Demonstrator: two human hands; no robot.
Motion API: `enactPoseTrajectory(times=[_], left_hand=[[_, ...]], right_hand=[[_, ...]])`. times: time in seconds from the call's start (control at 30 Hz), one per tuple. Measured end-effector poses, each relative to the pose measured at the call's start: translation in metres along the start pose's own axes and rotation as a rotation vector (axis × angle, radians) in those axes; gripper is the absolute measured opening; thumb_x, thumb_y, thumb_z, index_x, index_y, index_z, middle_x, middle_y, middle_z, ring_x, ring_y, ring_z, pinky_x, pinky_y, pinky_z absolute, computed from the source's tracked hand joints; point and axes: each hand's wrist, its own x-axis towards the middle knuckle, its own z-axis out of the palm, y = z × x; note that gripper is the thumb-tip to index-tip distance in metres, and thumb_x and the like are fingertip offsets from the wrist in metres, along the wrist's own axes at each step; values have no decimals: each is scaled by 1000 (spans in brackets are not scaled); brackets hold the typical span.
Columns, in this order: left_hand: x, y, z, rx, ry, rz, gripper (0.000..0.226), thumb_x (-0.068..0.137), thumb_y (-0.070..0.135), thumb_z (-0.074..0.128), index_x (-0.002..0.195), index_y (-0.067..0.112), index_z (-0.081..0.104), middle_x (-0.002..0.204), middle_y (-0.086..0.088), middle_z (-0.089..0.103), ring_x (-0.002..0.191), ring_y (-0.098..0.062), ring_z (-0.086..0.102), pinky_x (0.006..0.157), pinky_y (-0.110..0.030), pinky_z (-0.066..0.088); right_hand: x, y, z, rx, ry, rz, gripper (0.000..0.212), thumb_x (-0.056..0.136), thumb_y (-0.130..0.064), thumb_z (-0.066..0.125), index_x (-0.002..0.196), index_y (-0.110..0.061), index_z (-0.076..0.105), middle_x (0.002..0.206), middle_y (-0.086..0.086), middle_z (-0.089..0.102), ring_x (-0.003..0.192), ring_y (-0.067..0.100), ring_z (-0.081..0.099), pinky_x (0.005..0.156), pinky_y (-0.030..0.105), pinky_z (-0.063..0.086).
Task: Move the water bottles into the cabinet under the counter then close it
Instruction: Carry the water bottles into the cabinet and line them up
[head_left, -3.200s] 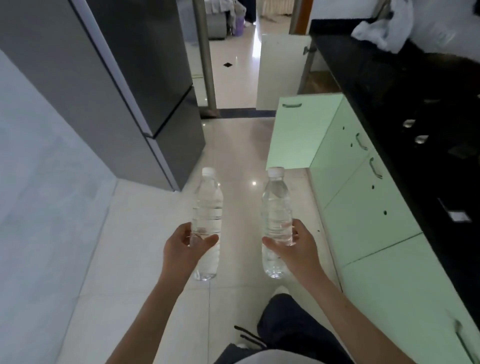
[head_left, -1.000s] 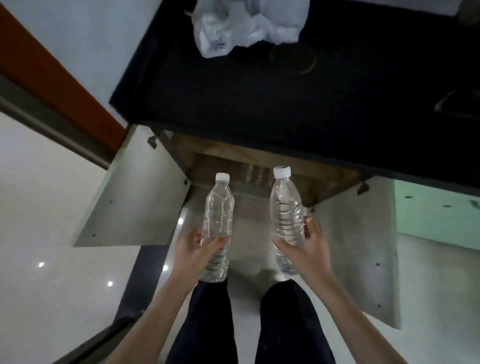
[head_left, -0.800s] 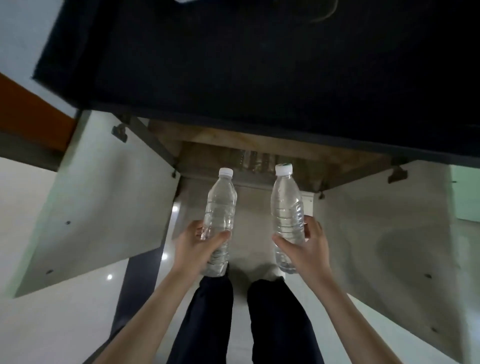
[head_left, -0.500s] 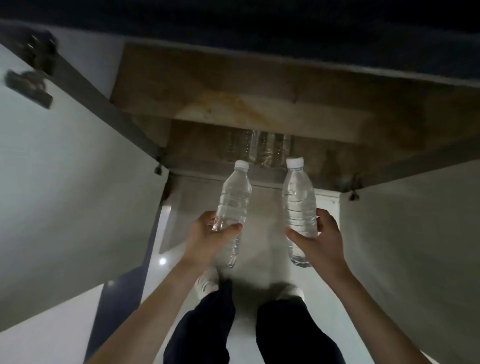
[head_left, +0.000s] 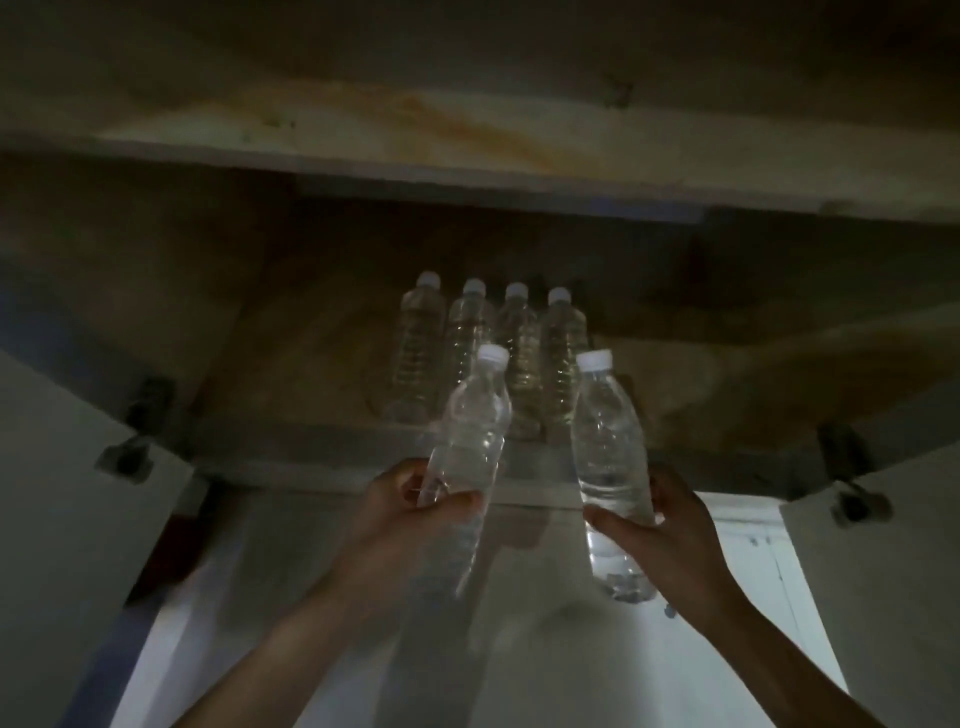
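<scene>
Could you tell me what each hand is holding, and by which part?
The left hand grips the left water bottle around its lower body; the right hand grips the right water bottle likewise.

4 capped water bottles (head_left: 470, 338) stand in a row on the cabinet floor (head_left: 291, 374).

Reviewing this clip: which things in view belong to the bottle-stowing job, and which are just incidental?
Job: left hand gripping a bottle; right hand gripping a second bottle; four bottles standing inside the cabinet; open left door and right door.
Incidental: stained panel overhead; door hinges; floor tiles.
</scene>
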Motion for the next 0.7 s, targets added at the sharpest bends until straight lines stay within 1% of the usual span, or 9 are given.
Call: enactPoseTrajectory(times=[0.07,0.17,0.2,0.27,0.3,0.4,0.53,0.6,0.7], left_hand=[[23,6,10,-4,12,61,25,75,-5,75,93,-14,61,71,-12,66,51,-13,63,44,-20,47],[48,30,27,-36,-11,114,37,72,4,81,101,-12,64,83,-9,75,65,-7,72,54,-16,53],[55,38,32,-45,-19,122,41,72,9,83,101,-12,64,85,-8,76,72,-8,73,65,-19,56],[71,52,43,-34,-33,115,44,69,19,85,100,-7,67,87,-4,77,86,-13,73,88,-32,54],[78,59,48,-26,-37,110,40,68,22,85,98,0,71,88,-1,77,90,-15,72,91,-34,52],[96,75,64,-11,-13,117,29,68,24,86,93,17,75,91,6,77,94,-13,71,84,-28,51],[118,77,79,2,43,142,28,66,25,88,90,24,72,94,7,75,96,-14,68,96,-36,49],[127,75,84,32,92,163,27,63,33,88,83,26,72,89,10,75,96,-15,68,96,-38,50],[134,74,89,120,106,203,25,65,38,86,79,29,67,87,13,72,97,-14,67,92,-34,49]], right_hand=[[18,2,-2,28,36,-36,47,75,-27,85,115,-22,60,104,-8,68,91,4,66,69,13,49],[42,-3,-8,63,126,-57,48,76,-26,84,115,-21,57,102,-7,66,85,1,63,62,11,48],[49,-6,-10,70,144,-57,47,76,-25,84,113,-20,56,99,-7,65,81,0,61,62,11,46],[64,-11,-13,67,182,-66,41,76,-21,83,107,-15,58,93,-6,65,73,-1,63,61,9,46],[72,-14,-15,63,196,-70,36,76,-18,83,104,-11,61,90,-5,68,70,-2,65,59,6,46],[88,-21,-16,3,196,-58,28,77,-24,82,97,-14,67,86,1,74,68,3,67,53,8,45],[109,-19,-15,-49,181,-37,20,78,-35,80,83,-25,64,82,-2,74,73,14,69,63,25,54],[120,-16,-15,-52,164,-4,22,79,-40,79,79,-27,61,81,-8,71,75,14,68,67,28,55],[134,-8,-15,8,162,43,23,77,-40,80,77,-28,61,80,-10,69,77,12,67,69,29,53]])
